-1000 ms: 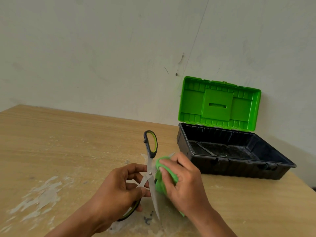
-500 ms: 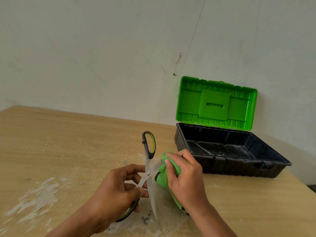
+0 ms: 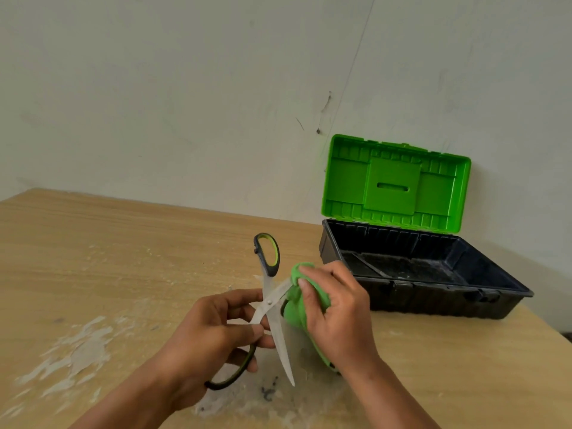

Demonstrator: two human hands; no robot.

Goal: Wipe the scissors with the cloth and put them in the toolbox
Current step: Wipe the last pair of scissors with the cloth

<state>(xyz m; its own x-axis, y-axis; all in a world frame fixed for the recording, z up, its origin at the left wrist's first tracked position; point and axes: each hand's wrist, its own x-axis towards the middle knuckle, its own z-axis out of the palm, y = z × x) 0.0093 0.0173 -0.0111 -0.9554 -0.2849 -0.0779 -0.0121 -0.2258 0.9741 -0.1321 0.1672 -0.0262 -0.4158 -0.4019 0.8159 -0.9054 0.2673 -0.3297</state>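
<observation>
Open scissors (image 3: 272, 305), one blade wrapped in green cloth (image 3: 297, 301); toolbox (image 3: 418, 274) open.

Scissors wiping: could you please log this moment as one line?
left hand holds open scissors | right hand presses cloth on blade | toolbox open

The left hand (image 3: 213, 329) and right hand (image 3: 337, 311) are bare, without rings; both forearms are unsleeved behind them.
</observation>
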